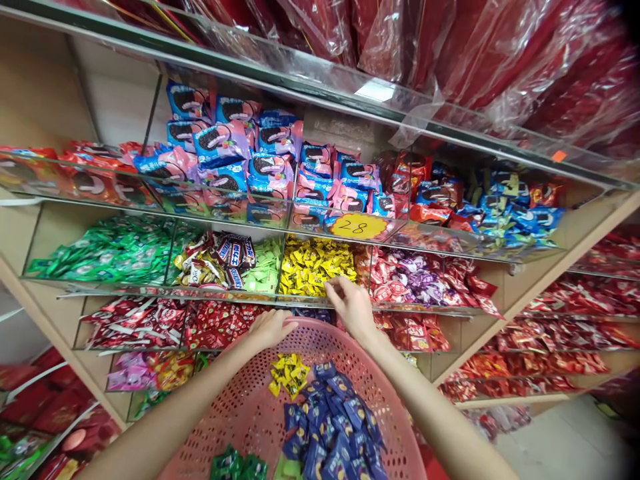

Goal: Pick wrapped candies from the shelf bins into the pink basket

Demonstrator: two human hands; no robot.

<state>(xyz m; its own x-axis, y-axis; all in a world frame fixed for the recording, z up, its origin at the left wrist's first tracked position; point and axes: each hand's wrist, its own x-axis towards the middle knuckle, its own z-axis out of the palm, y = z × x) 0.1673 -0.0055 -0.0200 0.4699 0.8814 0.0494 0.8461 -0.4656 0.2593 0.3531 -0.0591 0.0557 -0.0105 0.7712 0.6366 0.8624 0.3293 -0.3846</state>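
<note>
Evidently small and twist-wrapped, the yellow candies (316,259) have glossy, bright wrappers with dark markings and are heaped in a glass-fronted shelf compartment. Light-green packets (263,264) fill the space just left of them, with brown-wrapped bars (231,251) beyond; red-and-white sweets (387,272) and purple sweets (423,281) lie to their right. Below the shelf sits a round pink basket (240,383) with perforated walls. Inside it are a little cluster of yellow pieces (289,375), a large pile of dark-blue packets (337,427), some dark-green packets (237,465) and part of a light-green one (289,469). The left hand (271,328) has its fingers closed over the basket's far rim. The right hand (351,308) is at the front edge of the yellow heap, its fingers half curled and narrowly spaced, the candies just beyond the fingertips; whether any is pinched cannot be told.
</note>
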